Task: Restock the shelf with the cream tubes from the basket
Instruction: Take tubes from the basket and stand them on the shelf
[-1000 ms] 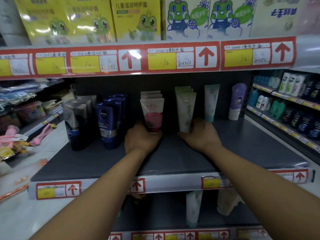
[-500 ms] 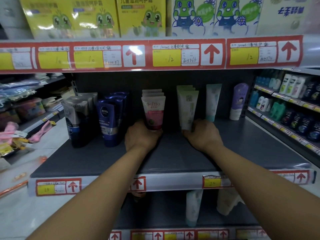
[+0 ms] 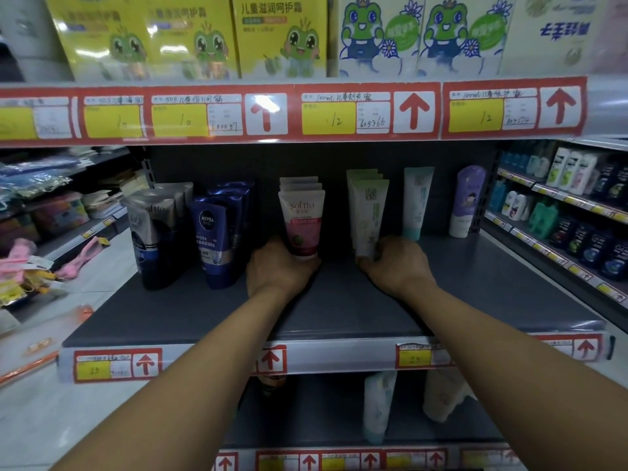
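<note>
The pink tube [image 3: 301, 222] was gripped by the left hand [image 3: 278, 266], the green tube [image 3: 368, 217] apparently pinched by the right hand [image 3: 396, 263].

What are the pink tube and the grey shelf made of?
The pink tube looks like soft, slightly glossy plastic: its flat crimped top suggests a squeeze tube. The grey shelf seems to be painted metal, matte and smooth, though the picture cannot confirm that.

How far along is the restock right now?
Done: rows of pink tubes and green tubes stand on the shelf. In hand: left hand at the front pink tube's base, right hand at the front green tube's. Left: unclear; no basket in view.
</note>
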The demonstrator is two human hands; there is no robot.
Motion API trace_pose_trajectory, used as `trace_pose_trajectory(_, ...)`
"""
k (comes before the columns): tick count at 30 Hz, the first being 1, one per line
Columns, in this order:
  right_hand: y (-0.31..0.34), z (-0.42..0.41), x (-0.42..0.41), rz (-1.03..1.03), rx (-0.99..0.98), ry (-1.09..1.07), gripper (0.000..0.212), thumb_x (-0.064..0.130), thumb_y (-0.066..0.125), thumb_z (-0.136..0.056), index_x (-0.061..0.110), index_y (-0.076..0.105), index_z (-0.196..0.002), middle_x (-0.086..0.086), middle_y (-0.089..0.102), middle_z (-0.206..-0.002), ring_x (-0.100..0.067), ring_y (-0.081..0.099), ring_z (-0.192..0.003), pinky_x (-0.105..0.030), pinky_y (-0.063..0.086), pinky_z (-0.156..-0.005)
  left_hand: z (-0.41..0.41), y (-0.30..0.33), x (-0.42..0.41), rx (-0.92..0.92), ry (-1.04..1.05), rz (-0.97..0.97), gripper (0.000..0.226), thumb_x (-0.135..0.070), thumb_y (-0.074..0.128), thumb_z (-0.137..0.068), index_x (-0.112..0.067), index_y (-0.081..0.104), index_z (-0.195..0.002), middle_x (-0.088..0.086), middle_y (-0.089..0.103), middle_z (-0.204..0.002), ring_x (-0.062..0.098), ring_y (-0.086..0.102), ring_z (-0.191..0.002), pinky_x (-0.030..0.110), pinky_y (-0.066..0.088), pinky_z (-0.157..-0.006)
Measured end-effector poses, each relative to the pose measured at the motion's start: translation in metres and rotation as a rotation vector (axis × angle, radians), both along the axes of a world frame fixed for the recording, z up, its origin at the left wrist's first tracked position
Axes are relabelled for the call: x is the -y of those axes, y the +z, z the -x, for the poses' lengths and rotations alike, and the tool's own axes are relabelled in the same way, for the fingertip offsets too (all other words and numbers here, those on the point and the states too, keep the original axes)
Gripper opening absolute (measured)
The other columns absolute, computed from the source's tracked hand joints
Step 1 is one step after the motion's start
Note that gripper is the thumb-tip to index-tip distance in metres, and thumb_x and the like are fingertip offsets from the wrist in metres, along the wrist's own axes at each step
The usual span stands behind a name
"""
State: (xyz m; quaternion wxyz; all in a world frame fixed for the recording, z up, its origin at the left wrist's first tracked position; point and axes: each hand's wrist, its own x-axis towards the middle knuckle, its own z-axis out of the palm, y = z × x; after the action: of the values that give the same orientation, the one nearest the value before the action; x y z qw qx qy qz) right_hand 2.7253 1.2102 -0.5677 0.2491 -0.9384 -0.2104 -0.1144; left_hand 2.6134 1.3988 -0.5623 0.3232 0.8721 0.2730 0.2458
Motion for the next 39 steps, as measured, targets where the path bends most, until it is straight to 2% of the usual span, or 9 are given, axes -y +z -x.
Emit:
trace_pose_trajectory(3,0.003,0.006,0.002,0.061,0.029,0.006,0.051,0.061,0.062,-0.088,0.016,0.067,-0.112,-0.007,0.068,-0.112,-0.029,0.063,-0.105,-0.032,0.05,-0.08,0.005,0.003,0.004,-0.013,-0.011,-0.021,0.069,-0.062,0.08,-0.069,-0.022,0.066,-0.124,0.006,0.074,-0.119,0.031,0.071,-0.109,0.041,0.062,-0.086)
trace_pose_trajectory(7,0.013,0.022,0.011,0.07,0.001,0.023,0.046,0.051,0.061,-0.093,0.016,0.061,-0.125,-0.008,0.065,-0.123,-0.03,0.061,-0.113,-0.033,0.047,-0.085,0.016,0.009,0.007,-0.037,-0.05,-0.04,0.061,-0.056,0.082,-0.074,-0.02,0.067,-0.122,0.006,0.075,-0.117,0.03,0.071,-0.107,0.039,0.061,-0.086)
trace_pose_trajectory(11,0.021,0.051,0.026,0.063,-0.018,0.08,0.02,0.027,0.059,-0.093,0.019,0.058,-0.111,-0.01,0.063,-0.118,-0.033,0.062,-0.109,-0.029,0.041,-0.077,0.036,0.011,0.009,-0.085,-0.032,-0.097,0.069,-0.068,0.071,-0.07,-0.022,0.066,-0.121,0.006,0.074,-0.117,0.031,0.07,-0.108,0.042,0.06,-0.087)
trace_pose_trajectory(17,0.02,0.104,0.036,-0.009,0.096,0.089,0.022,0.024,0.056,-0.092,0.01,0.057,-0.109,-0.012,0.057,-0.111,-0.034,0.06,-0.102,-0.038,0.048,-0.075,0.08,0.021,0.032,-0.122,-0.06,-0.264,0.039,-0.043,0.065,-0.087,-0.019,0.066,-0.117,0.008,0.07,-0.118,0.032,0.065,-0.107,0.043,0.057,-0.089)
trace_pose_trajectory(19,0.015,0.119,0.037,-0.06,0.15,0.116,0.019,0.02,0.057,-0.09,0.009,0.06,-0.105,-0.012,0.057,-0.106,-0.033,0.059,-0.097,-0.041,0.051,-0.078,0.094,0.027,0.041,-0.098,-0.068,-0.294,0.034,-0.038,0.063,-0.088,-0.017,0.068,-0.114,0.009,0.069,-0.116,0.032,0.065,-0.105,0.044,0.057,-0.087)
trace_pose_trajectory(23,0.008,0.148,0.043,-0.138,0.211,0.11,0.018,0.014,0.061,-0.086,0.012,0.064,-0.104,-0.008,0.056,-0.101,-0.029,0.058,-0.093,-0.041,0.05,-0.08,0.122,0.035,0.059,0.006,-0.061,-0.346,0.031,-0.031,0.063,-0.086,-0.015,0.068,-0.111,0.009,0.069,-0.111,0.032,0.063,-0.103,0.043,0.056,-0.083)
trace_pose_trajectory(31,-0.026,0.206,0.076,-0.199,0.191,0.14,0.023,0.012,0.066,-0.084,0.017,0.063,-0.106,0.001,0.057,-0.104,-0.019,0.057,-0.098,-0.033,0.051,-0.086,0.183,0.01,0.098,0.105,-0.106,-0.253,0.022,-0.031,0.065,-0.092,-0.027,0.062,-0.113,-0.009,0.063,-0.104,0.014,0.06,-0.091,0.032,0.045,-0.071)
trace_pose_trajectory(34,-0.051,0.226,0.091,-0.198,0.124,0.148,0.024,0.012,0.065,-0.083,0.017,0.063,-0.106,-0.002,0.058,-0.107,-0.023,0.059,-0.101,-0.039,0.052,-0.088,0.198,-0.007,0.113,0.095,-0.141,-0.214,0.019,-0.03,0.064,-0.09,-0.03,0.061,-0.109,-0.01,0.066,-0.096,0.015,0.064,-0.088,0.034,0.05,-0.07)
trace_pose_trajectory(39,-0.103,0.254,0.111,-0.112,0.011,0.11,0.027,0.015,0.066,-0.088,0.016,0.064,-0.115,-0.001,0.057,-0.109,-0.022,0.058,-0.103,-0.036,0.05,-0.084,0.224,-0.055,0.138,0.025,-0.193,-0.178,0.018,-0.03,0.062,-0.088,-0.031,0.061,-0.105,-0.013,0.066,-0.087,0.018,0.066,-0.086,0.04,0.057,-0.076)
